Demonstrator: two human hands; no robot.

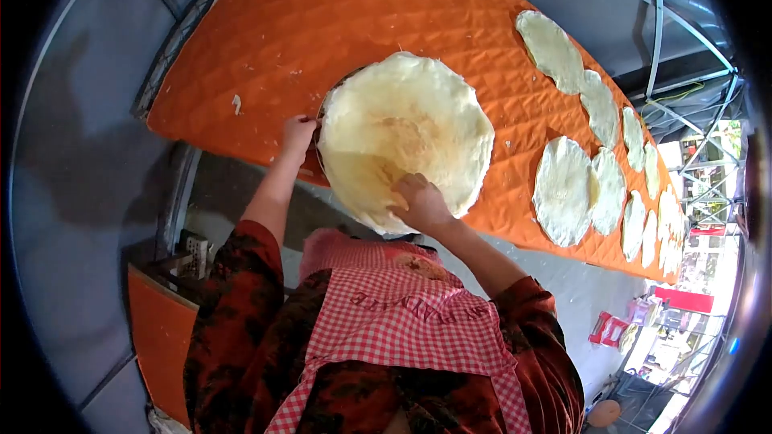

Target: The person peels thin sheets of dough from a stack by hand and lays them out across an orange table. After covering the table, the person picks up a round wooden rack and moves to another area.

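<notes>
A big round sheet of thin pale dough [406, 133] lies draped over a round form, tilted toward me at the near edge of the orange quilted cloth [322, 24]. My left hand [297, 133] grips the form's left rim, fingers closed on the edge. My right hand [420, 202] presses on the lower part of the dough, fingers curled against it. The form itself is almost wholly hidden under the dough.
Several flat dough rounds [567, 189] lie in a row along the right side of the cloth, up to one at the top [551, 48]. A small dough scrap [236, 103] sits at left. Metal poles [655, 24] frame the stand; street clutter lies lower right.
</notes>
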